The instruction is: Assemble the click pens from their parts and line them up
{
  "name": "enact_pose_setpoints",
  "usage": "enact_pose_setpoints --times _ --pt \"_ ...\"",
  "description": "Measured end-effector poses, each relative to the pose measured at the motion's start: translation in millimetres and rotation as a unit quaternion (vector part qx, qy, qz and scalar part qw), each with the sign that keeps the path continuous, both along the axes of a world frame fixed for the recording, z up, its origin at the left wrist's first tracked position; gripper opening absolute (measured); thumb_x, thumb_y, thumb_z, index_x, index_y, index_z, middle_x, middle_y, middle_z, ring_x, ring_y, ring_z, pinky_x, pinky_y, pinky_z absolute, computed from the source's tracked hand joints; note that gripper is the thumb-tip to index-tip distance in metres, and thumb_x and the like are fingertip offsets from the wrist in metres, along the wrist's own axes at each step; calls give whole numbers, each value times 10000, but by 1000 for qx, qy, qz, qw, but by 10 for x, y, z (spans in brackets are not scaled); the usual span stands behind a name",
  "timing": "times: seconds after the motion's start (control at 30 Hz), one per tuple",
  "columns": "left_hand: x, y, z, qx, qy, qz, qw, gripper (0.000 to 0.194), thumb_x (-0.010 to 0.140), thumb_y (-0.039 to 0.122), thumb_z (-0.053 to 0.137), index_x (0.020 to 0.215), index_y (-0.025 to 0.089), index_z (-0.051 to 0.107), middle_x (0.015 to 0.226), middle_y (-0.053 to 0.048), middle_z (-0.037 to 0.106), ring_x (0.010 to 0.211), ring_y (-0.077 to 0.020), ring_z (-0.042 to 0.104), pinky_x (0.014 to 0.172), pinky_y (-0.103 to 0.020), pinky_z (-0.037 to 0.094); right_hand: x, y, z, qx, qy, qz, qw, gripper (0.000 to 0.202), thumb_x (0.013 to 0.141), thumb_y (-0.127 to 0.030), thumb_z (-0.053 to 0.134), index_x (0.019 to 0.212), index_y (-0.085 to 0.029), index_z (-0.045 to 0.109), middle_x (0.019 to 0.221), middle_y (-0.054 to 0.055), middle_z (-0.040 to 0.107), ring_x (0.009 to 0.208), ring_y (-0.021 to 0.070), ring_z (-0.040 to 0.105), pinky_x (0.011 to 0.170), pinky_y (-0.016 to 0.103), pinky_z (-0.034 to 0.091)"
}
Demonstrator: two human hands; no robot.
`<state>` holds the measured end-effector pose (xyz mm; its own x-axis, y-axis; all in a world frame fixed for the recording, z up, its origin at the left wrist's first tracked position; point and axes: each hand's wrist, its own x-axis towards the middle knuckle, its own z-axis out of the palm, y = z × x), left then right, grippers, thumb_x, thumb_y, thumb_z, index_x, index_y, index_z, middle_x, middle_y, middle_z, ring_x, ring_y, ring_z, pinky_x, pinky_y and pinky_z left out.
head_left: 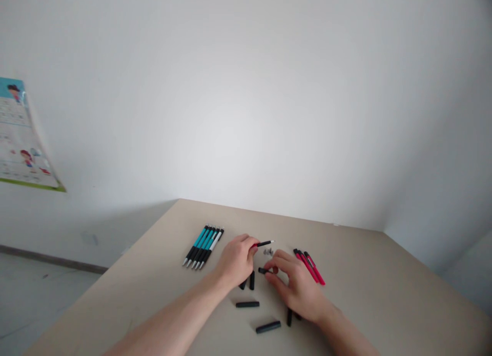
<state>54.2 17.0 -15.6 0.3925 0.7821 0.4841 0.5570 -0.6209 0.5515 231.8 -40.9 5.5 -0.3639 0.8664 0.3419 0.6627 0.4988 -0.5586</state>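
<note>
My left hand [239, 257] is closed around the red end of a pen [264, 243], whose black section and thin pale tip point to the right. Between the thumb and fingers of my right hand [295, 280] is a short black pen part [263, 270], partly covered by the fingertips. A small heap of metal springs [268, 252] lies just beyond my hands. Black tube-like pen parts [252, 280] rest beside and below my left hand, and another black tube [289, 317] is partly under my right hand.
Several teal and white pens [202, 247] lie in a row on the left of the beige table [161, 253]. Red pen barrels [309, 267] lie right of my right hand. Two black tubes, a nearer one [268, 327] and a farther one [247, 305], lie in front. A wall stands behind.
</note>
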Motion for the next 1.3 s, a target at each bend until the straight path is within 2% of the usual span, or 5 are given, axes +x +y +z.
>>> enact_pose_setpoints --times 0.23,0.53,0.8,1.07,1.3 --pt "-22 -23 33 35 -32 -13 999 231 938 191 371 978 186 599 881 -62 637 809 -183 592 724 -266 445 86 168 -102 -159 391 -108 900 386 768 -544 635 771 -160 604 583 -37 519 402 40 242 388 205 158" --pt "-46 -64 66 60 -39 -57 996 270 950 234 330 957 184 595 834 -64 623 758 -175 575 682 -260 430 87 153 -63 -196 525 -80 824 294 739 -429 717 754 -166 586 807 52 668 445 41 267 392 193 144" --pt "-49 -76 78 69 -30 -60 995 255 933 210 348 946 183 601 800 -58 620 720 -171 572 645 -255 421 123 190 -153 -157 496 -98 848 316 726 -453 715 836 -167 639 731 26 621 450 61 315 385 198 211" --pt "-44 -65 61 74 2 -54 996 247 919 175 371 925 189 618 796 -45 625 704 -163 574 637 -249 414 253 155 -118 18 236 -97 967 247 876 -386 544 986 -197 661 821 40 569 647 138 495 545 248 367" --pt "-54 -68 80 74 36 -60 995 247 895 151 398 918 191 641 819 -45 650 733 -172 598 650 -254 431 259 110 -12 69 145 -96 982 237 908 -329 482 1001 -186 648 826 54 554 632 148 510 531 257 394"
